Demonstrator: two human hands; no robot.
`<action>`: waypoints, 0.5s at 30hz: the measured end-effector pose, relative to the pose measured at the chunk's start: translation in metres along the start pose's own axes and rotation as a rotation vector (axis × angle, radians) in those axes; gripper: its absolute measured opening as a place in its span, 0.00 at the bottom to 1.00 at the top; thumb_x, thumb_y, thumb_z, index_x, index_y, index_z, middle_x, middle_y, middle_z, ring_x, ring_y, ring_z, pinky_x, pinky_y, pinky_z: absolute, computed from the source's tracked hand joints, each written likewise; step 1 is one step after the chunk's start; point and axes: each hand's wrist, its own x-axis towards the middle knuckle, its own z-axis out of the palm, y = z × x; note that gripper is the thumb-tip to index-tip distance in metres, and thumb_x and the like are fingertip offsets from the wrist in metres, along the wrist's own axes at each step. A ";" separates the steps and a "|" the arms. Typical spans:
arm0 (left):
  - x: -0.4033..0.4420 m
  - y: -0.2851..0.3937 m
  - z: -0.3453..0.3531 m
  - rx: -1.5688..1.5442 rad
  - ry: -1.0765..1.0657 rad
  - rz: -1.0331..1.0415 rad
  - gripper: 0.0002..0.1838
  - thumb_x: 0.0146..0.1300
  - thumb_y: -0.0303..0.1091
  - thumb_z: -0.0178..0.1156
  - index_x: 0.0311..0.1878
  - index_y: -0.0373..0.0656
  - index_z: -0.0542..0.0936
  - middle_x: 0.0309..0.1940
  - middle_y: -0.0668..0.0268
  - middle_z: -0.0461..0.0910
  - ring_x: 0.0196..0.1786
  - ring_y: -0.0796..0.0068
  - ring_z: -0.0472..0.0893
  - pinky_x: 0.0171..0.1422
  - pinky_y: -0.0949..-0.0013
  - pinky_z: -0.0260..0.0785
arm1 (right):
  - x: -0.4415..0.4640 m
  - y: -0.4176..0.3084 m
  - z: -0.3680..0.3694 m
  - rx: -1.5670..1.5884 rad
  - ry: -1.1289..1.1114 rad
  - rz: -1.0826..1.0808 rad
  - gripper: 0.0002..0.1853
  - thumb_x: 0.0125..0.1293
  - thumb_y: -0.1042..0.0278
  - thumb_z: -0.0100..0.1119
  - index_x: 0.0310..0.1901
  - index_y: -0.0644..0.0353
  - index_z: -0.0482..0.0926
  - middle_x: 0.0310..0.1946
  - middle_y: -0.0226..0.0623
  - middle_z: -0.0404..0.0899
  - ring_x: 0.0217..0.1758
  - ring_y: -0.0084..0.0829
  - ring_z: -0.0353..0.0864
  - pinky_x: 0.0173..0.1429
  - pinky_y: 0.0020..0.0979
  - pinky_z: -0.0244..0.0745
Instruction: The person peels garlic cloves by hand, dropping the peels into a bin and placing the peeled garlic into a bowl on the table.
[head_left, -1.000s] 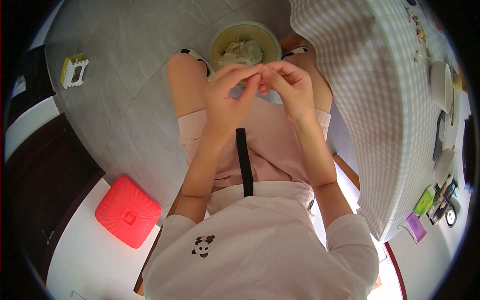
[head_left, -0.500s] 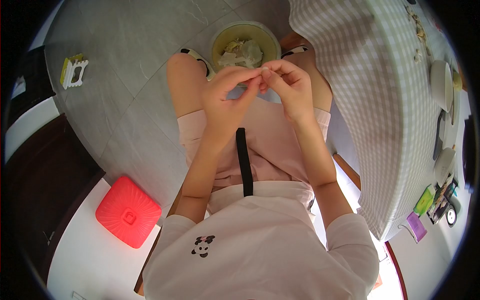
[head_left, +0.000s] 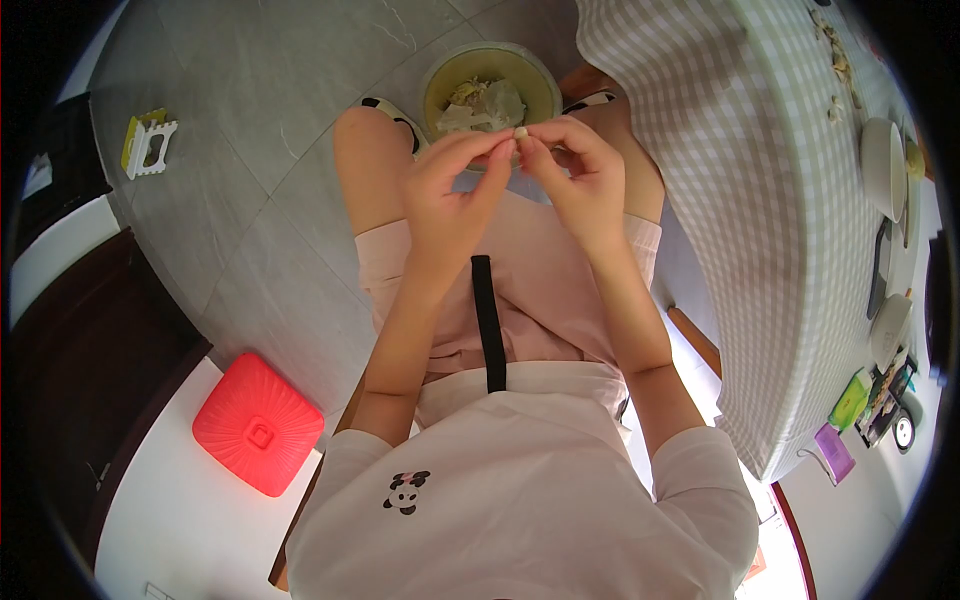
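Note:
A small pale piece (head_left: 521, 133), too small to name, sits between the fingertips of both hands. My left hand (head_left: 455, 185) pinches at its left side with thumb and index finger. From the right, my right hand (head_left: 580, 180) pinches the same piece, its other fingers curled. Just beyond the fingertips, a round bin (head_left: 548, 95) stands on the floor between my feet, with a crumpled clear plastic bag (head_left: 500, 103) and pale scraps inside.
On the right is a table with a checked cloth (head_left: 740, 200), bearing a white bowl (head_left: 882, 170), a dark knife (head_left: 879, 270) and a purple item (head_left: 833, 452). A red lidded box (head_left: 258, 425) and a yellow-white item (head_left: 150, 145) are at left.
The fingertips have shifted slightly, and the small pale piece now shows more plainly between them. Both hands remain together over the near edge of the bin.

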 end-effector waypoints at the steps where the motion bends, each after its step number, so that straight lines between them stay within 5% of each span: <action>1: 0.000 0.000 0.000 0.000 0.000 0.000 0.07 0.50 0.18 0.57 0.34 0.33 0.78 0.30 0.63 0.78 0.32 0.80 0.76 0.37 0.80 0.68 | 0.000 -0.001 0.000 -0.130 0.009 -0.100 0.04 0.53 0.78 0.55 0.32 0.67 0.76 0.25 0.34 0.75 0.28 0.20 0.75 0.30 0.19 0.71; 5: 0.001 -0.006 0.001 0.086 0.036 0.013 0.06 0.47 0.19 0.59 0.31 0.36 0.78 0.26 0.64 0.78 0.28 0.78 0.76 0.33 0.79 0.68 | 0.001 -0.004 0.002 -0.366 0.029 -0.296 0.04 0.49 0.81 0.56 0.29 0.68 0.75 0.24 0.37 0.74 0.26 0.24 0.76 0.28 0.21 0.72; 15: 0.001 -0.011 0.001 0.143 0.082 0.078 0.06 0.42 0.20 0.61 0.27 0.38 0.77 0.22 0.64 0.77 0.26 0.74 0.78 0.29 0.77 0.68 | 0.000 -0.006 0.004 -0.409 0.031 -0.324 0.04 0.48 0.81 0.56 0.29 0.69 0.75 0.23 0.37 0.74 0.25 0.26 0.77 0.28 0.21 0.73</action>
